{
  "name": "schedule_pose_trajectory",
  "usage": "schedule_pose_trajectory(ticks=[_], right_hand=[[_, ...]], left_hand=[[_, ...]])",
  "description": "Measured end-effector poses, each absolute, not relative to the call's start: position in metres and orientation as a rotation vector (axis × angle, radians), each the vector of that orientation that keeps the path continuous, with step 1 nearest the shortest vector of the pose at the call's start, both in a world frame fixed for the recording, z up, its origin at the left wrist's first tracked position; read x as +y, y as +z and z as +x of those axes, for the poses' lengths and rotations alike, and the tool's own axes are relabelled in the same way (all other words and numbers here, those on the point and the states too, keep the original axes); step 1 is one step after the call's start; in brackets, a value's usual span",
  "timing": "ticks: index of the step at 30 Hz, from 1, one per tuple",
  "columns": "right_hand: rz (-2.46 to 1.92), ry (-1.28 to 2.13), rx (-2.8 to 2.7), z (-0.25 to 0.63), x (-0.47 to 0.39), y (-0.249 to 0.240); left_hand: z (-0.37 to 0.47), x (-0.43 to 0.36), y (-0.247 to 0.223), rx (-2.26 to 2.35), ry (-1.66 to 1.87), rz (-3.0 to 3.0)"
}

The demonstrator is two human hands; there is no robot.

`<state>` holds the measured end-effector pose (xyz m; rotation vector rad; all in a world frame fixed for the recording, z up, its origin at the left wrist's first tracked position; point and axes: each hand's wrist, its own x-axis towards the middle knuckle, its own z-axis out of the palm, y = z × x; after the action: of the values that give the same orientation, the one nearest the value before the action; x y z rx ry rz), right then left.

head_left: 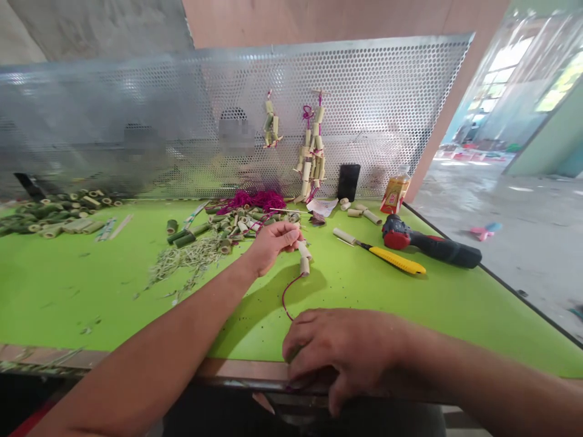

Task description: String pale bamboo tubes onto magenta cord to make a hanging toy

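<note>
My left hand point(277, 243) pinches the upper end of a short string of pale bamboo tubes point(305, 266) between thumb and fingers, just above the green tabletop. From the lowest tube a magenta cord point(283, 297) hangs in a slack curve toward me. It runs behind the fingers of my right hand point(341, 346), which is curled at the table's front edge. The right fingertips are partly hidden, and the thumb points down. Cut bamboo tubes point(225, 246) lie in a pile left of my left hand, with a tangle of magenta cord point(257, 200) behind them.
A yellow utility knife point(396, 259), a cordless power tool point(428, 243) and a drink bottle point(395, 191) stand or lie at the right. Bamboo figures point(313, 152) hang on the perforated metal panel point(382, 73). A black phone point(348, 182) leans there. Shavings point(186, 261) and green bamboo pieces point(59, 212) lie left.
</note>
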<state>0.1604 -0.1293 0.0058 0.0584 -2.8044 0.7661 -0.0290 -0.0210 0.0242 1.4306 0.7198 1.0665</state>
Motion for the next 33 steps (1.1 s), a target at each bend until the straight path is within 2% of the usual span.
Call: schedule_pose_trajectory(ticks=[5,10,16,21,33], right_hand=[[0.060,0.772,-2.725,0.148,-0.128,-0.014],[-0.167,0.880,-2.519,0.157,-0.115,-0.008],[-0.857,1.162,-1.790,0.187,-0.092,0.013],[-0.957,1.326,-1.273,0.193,-0.080,0.013],[-1.036,1.382,-1.332,0.184,-0.086,0.008]], left_hand=[[-0.033,-0.024,0.020,0.687,1.041,1.426],[-0.027,-0.033,0.018,0.651,0.965,1.459],[-0.021,-0.039,0.012,0.643,0.919,1.450],[-0.016,-0.045,0.007,0.588,0.859,1.388],[-0.002,-0.049,-0.007,0.536,0.927,1.026]])
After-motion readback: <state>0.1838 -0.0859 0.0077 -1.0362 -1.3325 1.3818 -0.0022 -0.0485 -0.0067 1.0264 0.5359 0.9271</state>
